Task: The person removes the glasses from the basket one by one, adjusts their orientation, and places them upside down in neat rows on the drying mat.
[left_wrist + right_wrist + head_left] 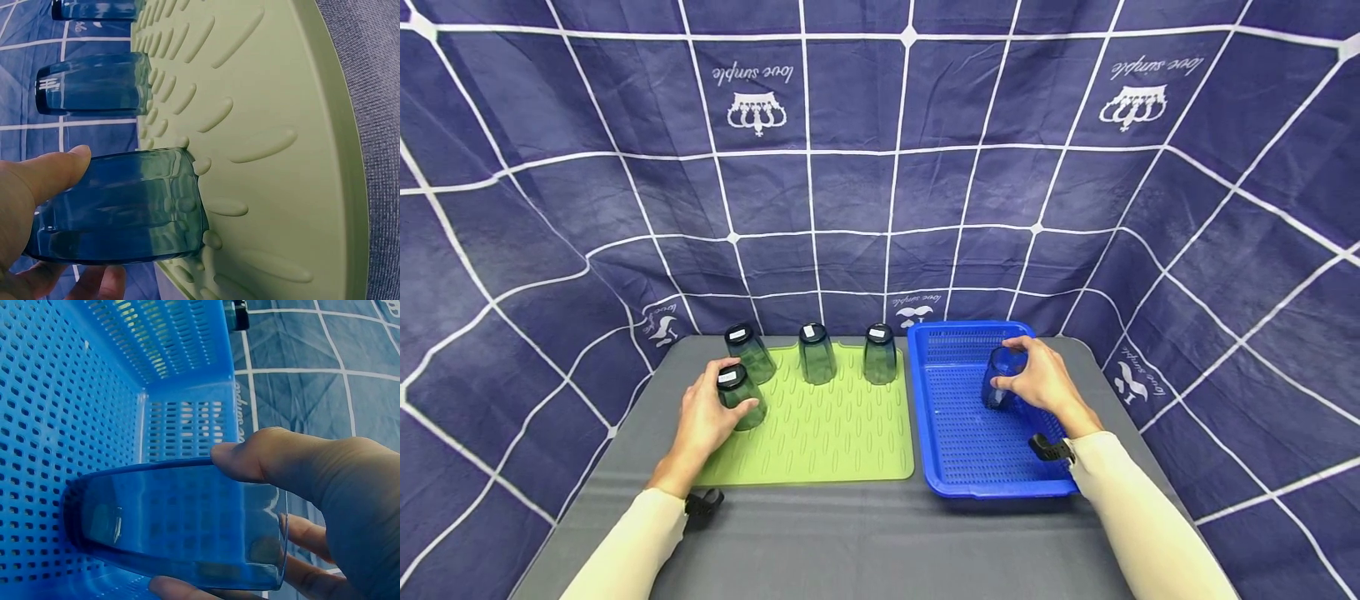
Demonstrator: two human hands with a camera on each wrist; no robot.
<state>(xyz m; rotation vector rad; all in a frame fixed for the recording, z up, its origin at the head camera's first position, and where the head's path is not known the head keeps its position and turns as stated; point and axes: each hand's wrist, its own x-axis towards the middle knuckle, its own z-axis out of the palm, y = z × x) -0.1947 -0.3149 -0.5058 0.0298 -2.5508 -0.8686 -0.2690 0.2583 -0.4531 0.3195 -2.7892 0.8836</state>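
My left hand (706, 412) grips a tinted drinking glass (742, 400) at the left side of the green ribbed mat (820, 450). This glass (119, 209) stands upside down, its rim at the mat, with thumb and fingers on opposite sides in the left wrist view. Inside the blue basket (928, 442), my right hand (1043, 382) holds another tinted glass (994, 392) around its upper part. In the right wrist view that glass (175, 519) has its thick base down at the perforated basket floor and its open rim up by the palm.
Three more upside-down glasses line the mat's back edge: a left one (752, 357), a middle one (817, 358) and a right one (879, 358). The basket stands right beside the mat on a grey table (850, 542). Behind hangs a blue checked cloth (857, 192).
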